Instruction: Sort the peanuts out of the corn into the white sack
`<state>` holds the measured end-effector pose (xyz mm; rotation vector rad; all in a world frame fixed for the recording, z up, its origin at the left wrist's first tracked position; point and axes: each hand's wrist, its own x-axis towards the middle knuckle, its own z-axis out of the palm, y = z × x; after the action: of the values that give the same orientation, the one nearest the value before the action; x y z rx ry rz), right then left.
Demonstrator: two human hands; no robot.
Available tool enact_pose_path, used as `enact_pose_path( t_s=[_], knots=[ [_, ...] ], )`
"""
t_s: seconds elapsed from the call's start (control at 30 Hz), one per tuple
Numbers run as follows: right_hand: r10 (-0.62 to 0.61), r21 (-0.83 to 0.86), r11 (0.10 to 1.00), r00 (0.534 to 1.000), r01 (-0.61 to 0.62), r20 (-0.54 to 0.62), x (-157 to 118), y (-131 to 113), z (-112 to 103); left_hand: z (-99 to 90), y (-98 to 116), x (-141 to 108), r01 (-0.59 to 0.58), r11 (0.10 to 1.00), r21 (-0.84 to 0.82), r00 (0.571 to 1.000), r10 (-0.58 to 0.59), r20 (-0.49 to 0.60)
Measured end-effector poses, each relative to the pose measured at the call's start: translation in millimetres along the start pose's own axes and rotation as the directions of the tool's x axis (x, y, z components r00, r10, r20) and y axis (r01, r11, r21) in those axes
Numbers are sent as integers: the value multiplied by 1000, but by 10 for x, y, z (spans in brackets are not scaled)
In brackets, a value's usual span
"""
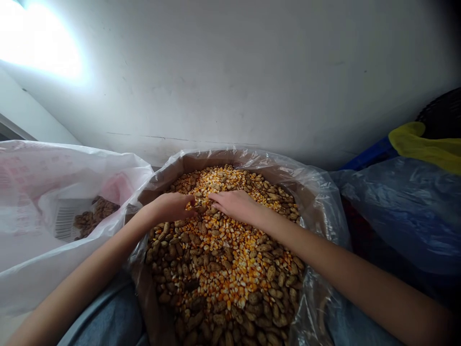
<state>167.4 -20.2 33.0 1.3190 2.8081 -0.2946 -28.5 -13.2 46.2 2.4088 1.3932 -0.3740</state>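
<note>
Before me a large bag-lined box (317,197) holds a heap of yellow and orange corn kernels (239,274) mixed with unshelled peanuts (169,259). My left hand (175,205) hovers low over the left middle of the heap, thumb and fingers apart, with kernels visible between them. From the right, my right hand (236,204) reaches in, its fingers bent down and slightly spread at the surface of the heap. The fingertips of both hands almost meet. Nothing held shows in either hand, though the undersides of the fingers are hidden.
To the left stands an open white plastic bag (21,192) with several peanuts (95,216) at its bottom. Bluish clear plastic (406,206), a yellow cloth-like piece (428,144) and a blue edge (370,154) are at right. A pale wall (230,72) rises behind the box.
</note>
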Motion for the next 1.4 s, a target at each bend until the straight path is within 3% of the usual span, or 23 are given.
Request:
enact_pose_path(
  t_s=[0.1,0.23,0.3,0.37,0.4,0.47,0.53,0.57,0.6,0.63,0.67,0.73,0.8,0.83,0.9,1.0,1.07,1.2,1.4],
  knots=[
    [-13,-75,997,1000,14,25,36,5,32,73,3,44,-29,999,36,999,28,23],
    [30,-36,999,998,-28,61,25,68,59,108,-14,105,-42,996,-83,999,42,-3],
    [53,125,991,998,-57,33,3,117,68,89,-27,107,-24,976,-216,997,8,-74],
    [104,448,890,995,-87,-13,-25,175,65,60,-33,103,-39,894,-446,991,-23,-131],
    [135,644,760,991,-91,-20,-40,206,55,45,-33,103,-61,802,-595,991,-21,-130],
    [173,944,327,985,-48,-10,-70,261,15,18,-30,112,-83,488,-869,996,20,-84],
    [165,988,-156,986,19,7,-98,300,-41,1,-30,127,-52,142,-988,997,56,-45],
    [154,939,-341,988,36,18,-110,312,-68,-3,-33,134,-39,23,-999,998,48,-38],
    [142,880,-473,989,37,34,-121,318,-91,-2,-36,140,-34,-42,-999,999,20,-35],
    [132,829,-558,989,25,59,-128,319,-106,1,-38,141,-39,-50,-998,999,-22,-38],
    [126,795,-607,988,5,90,-131,315,-113,7,-37,139,-51,-4,-999,996,-69,-51],
    [127,775,-632,981,-32,144,-127,299,-102,23,-22,122,-96,238,-967,982,-139,-132],
    [144,808,-587,975,-55,171,-114,271,-66,41,15,94,-159,574,-803,962,-92,-256],
    [155,841,-536,972,-68,178,-107,254,-45,51,39,80,-190,715,-673,955,-26,-297],
    [185,925,-366,966,-102,180,-96,212,-6,80,94,61,-239,883,-404,946,118,-302],
    [238,984,-95,957,-148,167,-90,153,22,148,174,63,-286,952,-109,936,254,-243],
    [258,986,-43,952,-162,168,-91,131,24,200,211,83,-311,950,13,928,306,-214],
    [292,978,-115,936,-172,198,-102,154,21,268,220,138,-332,942,50,921,335,-201],
    [357,968,-215,913,-127,199,-143,241,6,260,127,176,-403,887,-224,910,364,-198]
  ],
)
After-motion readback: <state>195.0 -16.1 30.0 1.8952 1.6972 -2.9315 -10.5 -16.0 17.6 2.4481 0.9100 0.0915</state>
